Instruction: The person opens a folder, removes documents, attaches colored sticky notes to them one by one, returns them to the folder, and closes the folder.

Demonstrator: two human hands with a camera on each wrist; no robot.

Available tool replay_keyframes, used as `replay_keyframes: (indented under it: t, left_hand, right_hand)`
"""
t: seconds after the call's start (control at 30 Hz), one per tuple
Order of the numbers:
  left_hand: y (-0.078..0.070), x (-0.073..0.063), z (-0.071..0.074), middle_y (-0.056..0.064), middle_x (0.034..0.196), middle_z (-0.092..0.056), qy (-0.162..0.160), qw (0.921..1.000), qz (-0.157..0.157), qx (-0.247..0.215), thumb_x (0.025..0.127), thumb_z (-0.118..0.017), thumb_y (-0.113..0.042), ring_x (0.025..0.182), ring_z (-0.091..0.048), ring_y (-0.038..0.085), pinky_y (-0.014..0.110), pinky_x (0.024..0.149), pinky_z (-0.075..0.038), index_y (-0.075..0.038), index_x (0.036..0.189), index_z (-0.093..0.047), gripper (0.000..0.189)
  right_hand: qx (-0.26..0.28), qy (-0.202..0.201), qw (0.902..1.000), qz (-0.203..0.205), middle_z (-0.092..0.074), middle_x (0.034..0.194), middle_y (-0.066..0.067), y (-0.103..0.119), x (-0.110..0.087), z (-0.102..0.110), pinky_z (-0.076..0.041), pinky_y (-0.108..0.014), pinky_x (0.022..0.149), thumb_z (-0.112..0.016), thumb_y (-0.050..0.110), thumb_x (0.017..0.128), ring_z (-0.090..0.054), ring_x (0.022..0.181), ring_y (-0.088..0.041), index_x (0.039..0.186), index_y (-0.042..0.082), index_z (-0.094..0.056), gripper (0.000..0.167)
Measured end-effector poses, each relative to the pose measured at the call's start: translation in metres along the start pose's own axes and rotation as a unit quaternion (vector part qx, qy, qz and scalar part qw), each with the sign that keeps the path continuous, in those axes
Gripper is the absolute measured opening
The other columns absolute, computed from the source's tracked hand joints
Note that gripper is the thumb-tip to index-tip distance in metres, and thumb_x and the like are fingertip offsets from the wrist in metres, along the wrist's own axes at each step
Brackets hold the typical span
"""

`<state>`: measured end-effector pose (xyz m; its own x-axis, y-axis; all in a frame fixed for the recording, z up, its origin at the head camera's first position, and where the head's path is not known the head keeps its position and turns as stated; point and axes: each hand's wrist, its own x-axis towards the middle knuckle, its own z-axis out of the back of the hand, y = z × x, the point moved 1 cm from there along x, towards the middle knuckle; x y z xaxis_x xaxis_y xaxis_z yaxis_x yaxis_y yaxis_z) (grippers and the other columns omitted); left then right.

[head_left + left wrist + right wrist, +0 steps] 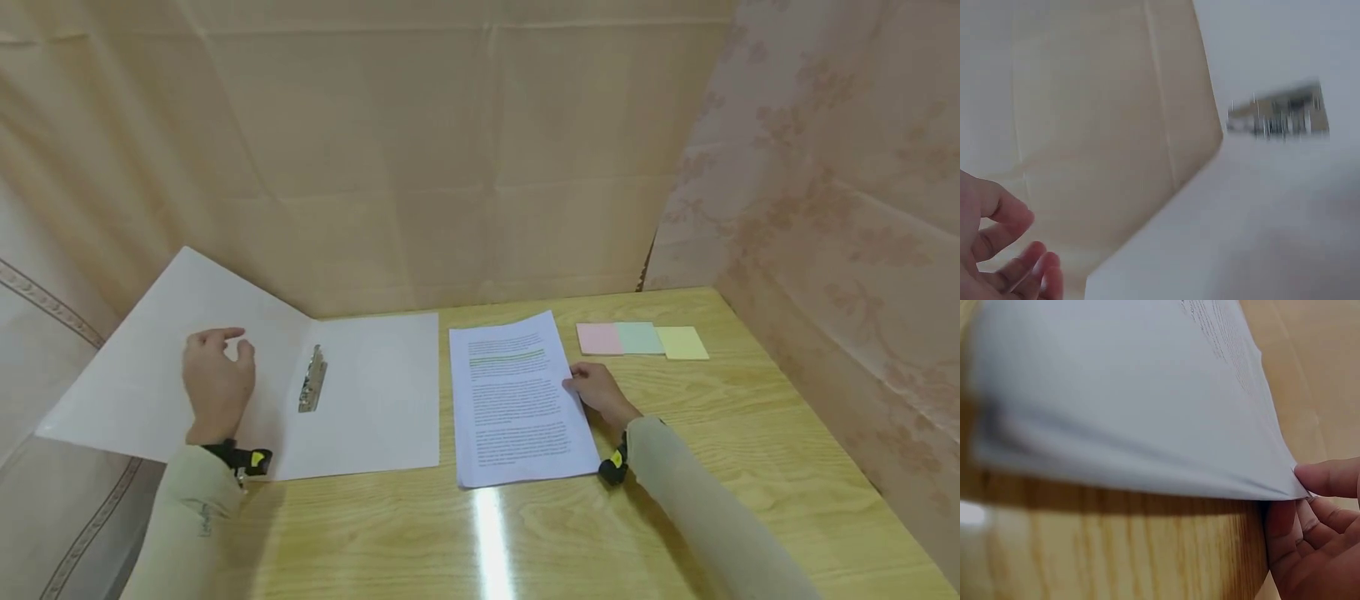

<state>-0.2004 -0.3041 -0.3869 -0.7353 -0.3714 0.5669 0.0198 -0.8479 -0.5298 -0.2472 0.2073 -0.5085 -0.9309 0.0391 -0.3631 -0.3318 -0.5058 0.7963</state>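
A white folder (375, 400) lies opened out on the left, its cover (150, 367) tilted up and a metal clip (312, 379) near its fold. In front of that cover is my left hand (220, 379), fingers loosely bent, holding nothing; the left wrist view shows its fingertips (1047, 269) apart from the cover. Printed sheets (510, 408) in a stack, with a green highlighted line on top, lie right of the folder. My right hand (600, 392) pinches their right edge between thumb (1329, 478) above and fingers below, and the edge bows slightly up there.
Pink (598, 339), green (639, 338) and yellow (682, 342) sticky note pads sit in a row beyond my right hand. The wooden table (360, 533) ends against a beige curtain (450, 167) at the back and a patterned cloth (840, 250) on the right.
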Motion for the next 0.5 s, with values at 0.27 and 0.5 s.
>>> replay_keyframes:
  t: [0.27, 0.5]
  left_hand:
    - [-0.034, -0.026, -0.039, 0.028, 0.115, -0.056, 0.106, 0.994, -0.009, -0.028, 0.094, -0.052, -0.009, 0.1, -0.056, 0.041, 0.053, 0.083, -0.044, 0.006, 0.112, -0.065, 0.027]
    - [-0.059, -0.034, -0.061, 0.025, 0.103, -0.06, 0.171, 0.9845, -0.027, -0.026, 0.092, -0.054, -0.011, 0.092, -0.058, 0.038, 0.05, 0.081, -0.045, 0.004, 0.111, -0.066, 0.027]
  right_hand:
    - [-0.002, -0.002, 1.0, -0.004, -0.062, 0.122, -0.017, 0.0, -0.002, -0.001, -0.044, -0.031, 0.082, -0.056, 0.015, 0.096, -0.056, 0.1, -0.024, 0.127, 0.001, -0.058, 0.035]
    - [-0.008, -0.003, 1.0, 0.004, -0.063, 0.12, -0.017, 0.001, -0.003, -0.001, -0.044, -0.03, 0.081, -0.056, 0.015, 0.095, -0.056, 0.097, -0.024, 0.127, -0.001, -0.059, 0.035]
